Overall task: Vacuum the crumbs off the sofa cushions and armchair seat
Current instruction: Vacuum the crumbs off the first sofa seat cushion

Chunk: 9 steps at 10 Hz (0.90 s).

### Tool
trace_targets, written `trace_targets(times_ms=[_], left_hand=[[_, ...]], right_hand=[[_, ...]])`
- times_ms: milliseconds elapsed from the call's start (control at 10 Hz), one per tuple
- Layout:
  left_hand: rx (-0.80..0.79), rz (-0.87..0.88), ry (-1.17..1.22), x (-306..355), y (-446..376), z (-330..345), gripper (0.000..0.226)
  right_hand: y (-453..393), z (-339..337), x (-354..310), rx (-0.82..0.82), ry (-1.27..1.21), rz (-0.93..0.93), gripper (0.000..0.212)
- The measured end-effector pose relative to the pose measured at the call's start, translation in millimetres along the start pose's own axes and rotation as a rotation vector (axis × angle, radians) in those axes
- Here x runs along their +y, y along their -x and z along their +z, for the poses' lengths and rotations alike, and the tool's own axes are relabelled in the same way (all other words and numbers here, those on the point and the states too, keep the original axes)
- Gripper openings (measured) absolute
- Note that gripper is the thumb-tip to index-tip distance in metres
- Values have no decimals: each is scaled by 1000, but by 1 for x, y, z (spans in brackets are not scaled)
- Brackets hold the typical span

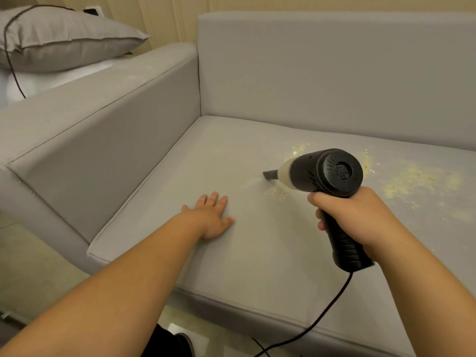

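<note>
- Grey fabric seat cushion carries pale yellow crumbs, most of them to the right of and beyond my right hand.
- Right hand is wrapped tight round the black handle of the vacuum, fingers curled; cord hangs from the handle base down toward the floor.
- Vacuum's long axis runs right to left and slightly away from me: round vented back end faces me, nozzle points left and touches or nearly touches the cushion.
- A thin scatter of crumbs sits right at the nozzle tip and just under the vacuum body; the big patch lies behind the tool, on its right.
- So the nozzle points away from the main patch; I judge the next move means swinging or dragging it rightward.
- Left hand is flat on the cushion, fingers spread and straight, holding nothing, left of the nozzle and well apart from the big patch.
- Right hand is the nearer one to the crumbs.
- A few specks also show on the armrest top.
- Task looks early: most crumbs still there.
</note>
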<state>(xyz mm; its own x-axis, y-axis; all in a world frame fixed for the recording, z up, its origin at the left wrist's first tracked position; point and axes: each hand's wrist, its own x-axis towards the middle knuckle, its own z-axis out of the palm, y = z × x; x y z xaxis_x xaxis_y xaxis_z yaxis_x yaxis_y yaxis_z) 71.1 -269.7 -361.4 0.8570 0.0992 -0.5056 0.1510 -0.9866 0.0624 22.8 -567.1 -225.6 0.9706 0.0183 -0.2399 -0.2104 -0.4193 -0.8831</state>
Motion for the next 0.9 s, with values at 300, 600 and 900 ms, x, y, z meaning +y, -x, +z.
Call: trace_targets(times_ms=[300, 600, 900], left_hand=[[2, -4, 7, 0, 1, 0, 77], [7, -7, 6, 2, 1, 0, 78], [7, -1, 0, 1, 0, 1, 78]], right_hand=[[5, 2, 0, -19, 12, -28, 17], [9, 4, -6, -135, 89, -47, 22], [12, -3, -5, -217, 84, -48, 22]])
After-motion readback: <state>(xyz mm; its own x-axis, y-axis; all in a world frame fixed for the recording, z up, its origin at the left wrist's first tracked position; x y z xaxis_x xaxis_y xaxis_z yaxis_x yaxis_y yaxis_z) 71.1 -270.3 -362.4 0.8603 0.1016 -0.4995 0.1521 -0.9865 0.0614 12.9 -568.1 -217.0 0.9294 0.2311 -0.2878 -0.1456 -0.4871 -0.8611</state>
